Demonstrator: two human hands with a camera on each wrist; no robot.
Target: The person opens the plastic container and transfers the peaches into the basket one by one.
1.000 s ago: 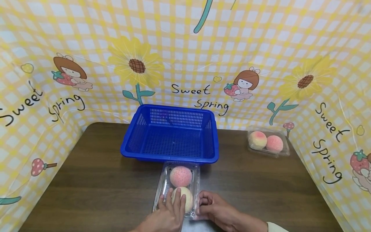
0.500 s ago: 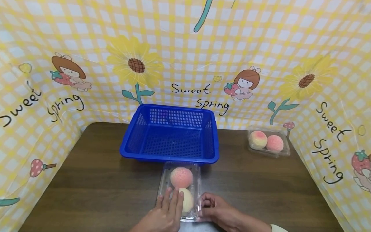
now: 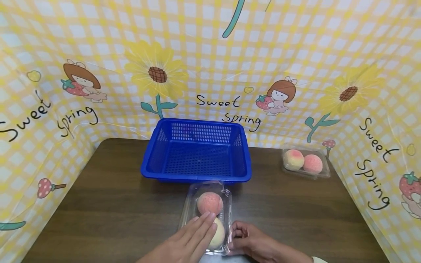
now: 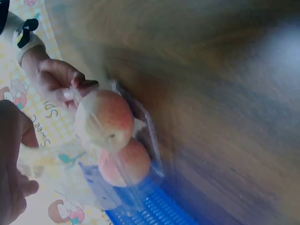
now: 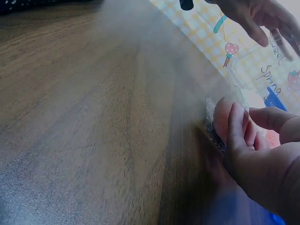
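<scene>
A clear plastic clamshell box (image 3: 229, 204) lies lengthwise in front of the blue basket (image 3: 197, 180). Inside sit two peaches, a pink peach (image 3: 210, 203) at the far end and a pale peach (image 3: 217, 236) nearer. In the left wrist view the box's thin lid stands partly raised on its left side. My left hand (image 3: 185, 244) is held with fingers straight and together, overlapping the pale peach in the head view. My right hand (image 3: 251, 239) pinches the box's near right edge between thumb and fingers, as the right wrist view also shows beside a peach (image 5: 222, 117).
At the back right corner of the brown table (image 3: 98, 204) rests a second clear box holding a yellow-pink peach (image 3: 294, 160) and a pink peach (image 3: 313, 164). A checked cloth (image 3: 210, 62) with printed flowers walls the back and both sides.
My left hand has turned from palm-down over the box to a more edgewise pose. The box has shifted slightly right and nearer. My right hand keeps its pinch at the near right edge.
</scene>
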